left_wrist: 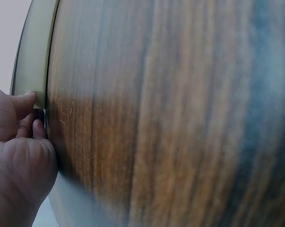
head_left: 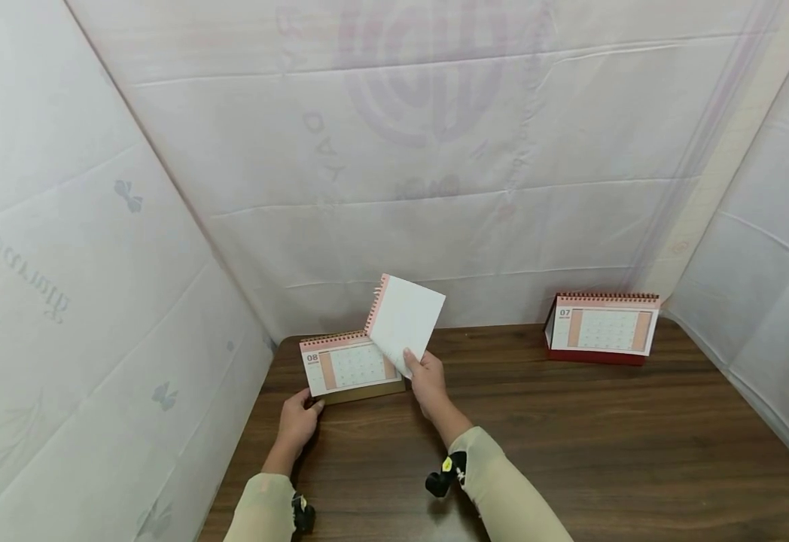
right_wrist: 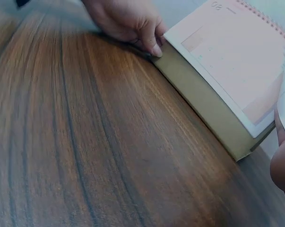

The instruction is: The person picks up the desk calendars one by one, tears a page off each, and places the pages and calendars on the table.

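Observation:
A desk calendar [head_left: 357, 367] showing 08 stands tilted on a gold base [right_wrist: 199, 101] at the back left of the table. My left hand [head_left: 297, 421] pinches the lower left corner of that base, the thumb on its front face, as the left wrist view also shows. My right hand [head_left: 430, 382] pinches the lower corner of a white calendar page [head_left: 408, 316]. This page slants up over the calendar's right part, its pink, toothed edge towards the upper left. Whether it still joins the coil, I cannot tell.
Another desk calendar [head_left: 604, 329], showing 07 on a dark red base, stands at the back right. Both are on a dark wood table [head_left: 571, 436]. Pale cloth walls [head_left: 394, 165] rise behind the table and at both sides.

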`<state>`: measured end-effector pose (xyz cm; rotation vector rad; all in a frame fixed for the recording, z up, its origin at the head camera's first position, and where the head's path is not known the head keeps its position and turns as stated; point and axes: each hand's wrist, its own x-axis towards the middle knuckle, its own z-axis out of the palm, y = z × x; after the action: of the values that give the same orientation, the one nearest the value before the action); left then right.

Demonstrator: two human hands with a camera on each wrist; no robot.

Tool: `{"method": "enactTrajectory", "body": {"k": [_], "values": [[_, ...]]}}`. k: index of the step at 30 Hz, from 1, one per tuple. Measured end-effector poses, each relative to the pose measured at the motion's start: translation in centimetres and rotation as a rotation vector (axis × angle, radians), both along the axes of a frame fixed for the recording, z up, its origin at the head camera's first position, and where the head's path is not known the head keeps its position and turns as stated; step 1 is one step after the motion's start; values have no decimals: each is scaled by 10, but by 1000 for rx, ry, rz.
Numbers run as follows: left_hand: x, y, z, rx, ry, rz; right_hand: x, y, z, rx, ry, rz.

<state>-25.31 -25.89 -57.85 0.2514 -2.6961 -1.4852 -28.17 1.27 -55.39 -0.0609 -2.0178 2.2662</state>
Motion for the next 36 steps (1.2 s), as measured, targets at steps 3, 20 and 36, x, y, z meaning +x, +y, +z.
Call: {"method": "enactTrajectory", "body": {"k": [3,20,36], "values": [[0,0,1,-1,-7,-3,0,-1,-1,-32,-8,-1],[0,-1,1,-2,-7,-1,-2,-3,-5,-202,-57,32],[-1,0,1,6,-5,7,-5,-5,-8,-460,-124,98]]}}
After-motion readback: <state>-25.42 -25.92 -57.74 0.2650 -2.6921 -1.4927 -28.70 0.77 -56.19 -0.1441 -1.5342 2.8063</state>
